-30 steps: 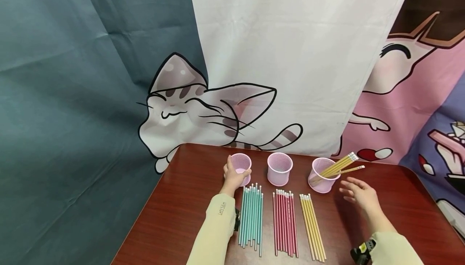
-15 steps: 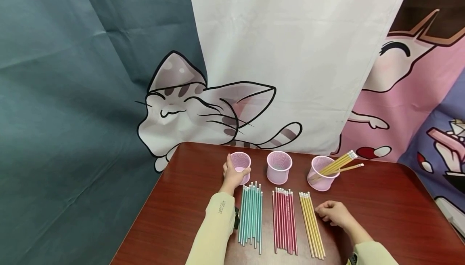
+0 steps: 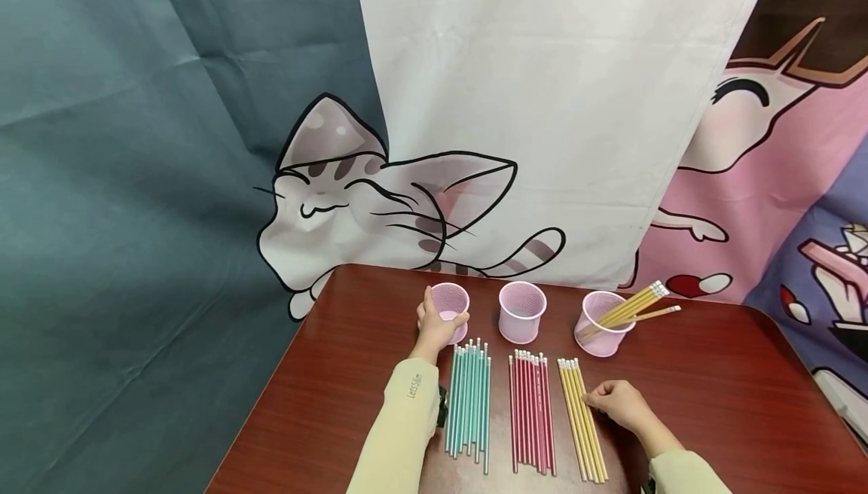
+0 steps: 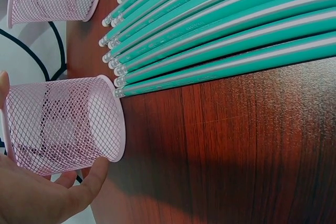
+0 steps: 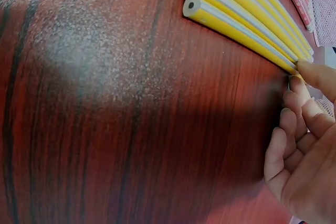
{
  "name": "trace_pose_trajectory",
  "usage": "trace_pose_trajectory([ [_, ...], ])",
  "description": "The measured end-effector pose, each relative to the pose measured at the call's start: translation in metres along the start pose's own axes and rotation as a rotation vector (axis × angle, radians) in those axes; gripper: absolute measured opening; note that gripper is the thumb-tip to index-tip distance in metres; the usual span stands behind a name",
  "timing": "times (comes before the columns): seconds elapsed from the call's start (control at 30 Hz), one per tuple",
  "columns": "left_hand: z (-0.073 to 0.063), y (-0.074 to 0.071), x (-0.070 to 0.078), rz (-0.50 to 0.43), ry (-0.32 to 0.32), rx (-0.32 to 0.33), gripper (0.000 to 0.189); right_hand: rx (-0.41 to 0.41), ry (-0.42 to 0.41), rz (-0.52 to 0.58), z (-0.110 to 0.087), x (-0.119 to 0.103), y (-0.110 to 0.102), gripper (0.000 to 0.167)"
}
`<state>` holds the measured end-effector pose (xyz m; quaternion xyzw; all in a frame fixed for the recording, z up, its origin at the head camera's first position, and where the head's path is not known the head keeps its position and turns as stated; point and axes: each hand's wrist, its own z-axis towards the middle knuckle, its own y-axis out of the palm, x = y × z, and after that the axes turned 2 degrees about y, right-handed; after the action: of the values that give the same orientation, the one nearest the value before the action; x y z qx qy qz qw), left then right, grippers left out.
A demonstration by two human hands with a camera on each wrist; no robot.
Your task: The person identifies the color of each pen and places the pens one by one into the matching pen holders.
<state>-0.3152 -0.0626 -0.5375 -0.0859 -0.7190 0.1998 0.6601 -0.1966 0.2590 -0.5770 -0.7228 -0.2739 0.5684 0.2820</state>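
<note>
My left hand (image 3: 434, 326) holds the leftmost pink mesh pen cup (image 3: 450, 294), its fingers and thumb around the wall. In the left wrist view that cup (image 4: 58, 124) has nothing inside. My right hand (image 3: 622, 404) is at the row of yellow pencils (image 3: 576, 411), at the upper part of the rightmost one. The right wrist view shows thumb and forefinger pinching this yellow pencil (image 5: 236, 32) toward its far end, the other fingers curled beneath. Left of the row lie red pencils (image 3: 532, 419), and teal pencils (image 3: 469, 404) beyond those.
A middle pink mesh cup (image 3: 521, 332) stands beside the held one. The right pink cup (image 3: 597, 342) contains several yellow pencils (image 3: 631, 307), leaning rightward. A printed cloth (image 3: 542, 102) hangs behind the dark red-brown table (image 3: 339, 343).
My right hand has moved from beside the right cup down and left to the yellow pencils, its spread fingers closing into a pinch. The left hand stays on its cup.
</note>
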Motion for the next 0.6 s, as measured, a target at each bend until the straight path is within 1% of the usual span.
trace_pose_trajectory([
  [0.47,-0.0004,-0.0001,0.0001,0.013,0.012,0.004,0.103,0.001,-0.006,0.011,-0.0012,-0.0021,-0.0019,0.022],
  [0.6,-0.0005,-0.0004,-0.0001,0.010,0.014,0.005,0.102,0.004,-0.006,-0.008,0.0000,-0.0028,-0.0014,0.022],
])
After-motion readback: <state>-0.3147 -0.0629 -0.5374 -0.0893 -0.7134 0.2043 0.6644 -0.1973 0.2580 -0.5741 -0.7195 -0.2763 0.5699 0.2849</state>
